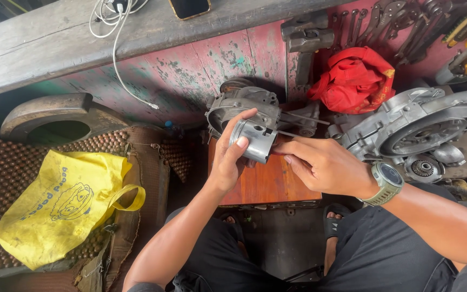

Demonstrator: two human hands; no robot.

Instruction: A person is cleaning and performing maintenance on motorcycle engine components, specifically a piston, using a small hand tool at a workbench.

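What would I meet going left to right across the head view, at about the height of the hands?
Yellow plastic bag → left hand → metal piston → right hand → wristwatch → silver engine casing.

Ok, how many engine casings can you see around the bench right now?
2. One grey engine casing sits just behind the piston gripped by the left hand and touched by the right hand. A larger casing lies at right. Others may be hidden.

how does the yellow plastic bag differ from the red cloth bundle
The yellow plastic bag lies flat and spread on the beaded mat, far left of the hands; the red cloth bundle sits crumpled against the bench wall, beside the grey engine casing. Both are soft and untouched.
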